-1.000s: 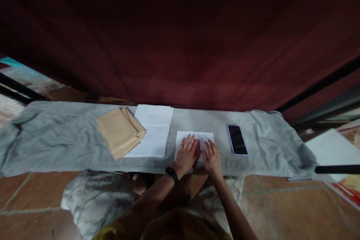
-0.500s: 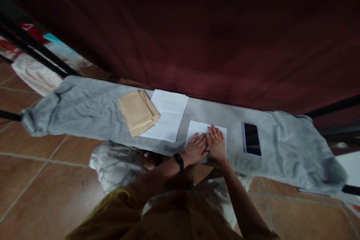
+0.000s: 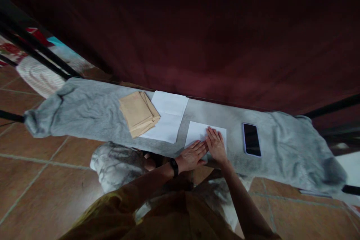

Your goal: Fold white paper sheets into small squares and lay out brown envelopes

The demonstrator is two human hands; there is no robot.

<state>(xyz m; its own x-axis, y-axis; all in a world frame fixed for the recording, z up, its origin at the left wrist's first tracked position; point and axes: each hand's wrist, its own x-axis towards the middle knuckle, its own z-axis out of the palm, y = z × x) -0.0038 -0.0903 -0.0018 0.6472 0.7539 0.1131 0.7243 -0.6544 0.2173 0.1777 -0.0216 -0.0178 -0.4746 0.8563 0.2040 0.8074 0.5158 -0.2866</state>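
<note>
A white sheet of paper (image 3: 197, 129), about half the size of the sheets in the pile, lies on the grey cloth near the front edge. My left hand (image 3: 193, 154) rests flat on its near left part, fingers stretched out and pointing right. Beside it, my right hand (image 3: 216, 145) lies flat on the same paper with its fingers pointing away from me. The fingertips of the left hand touch or nearly touch the right hand. Both palms cover the near part of the paper.
Left of the paper is a pile of white sheets (image 3: 168, 120), partly under a stack of brown envelopes (image 3: 137, 112). A phone (image 3: 251, 139) lies to the right. The grey cloth (image 3: 92, 108) covers a narrow bench; a dark red curtain (image 3: 197, 45) hangs behind it.
My left hand has slid slightly left and towards me across the paper. My right hand has shifted only a little, and the paper stays in place.
</note>
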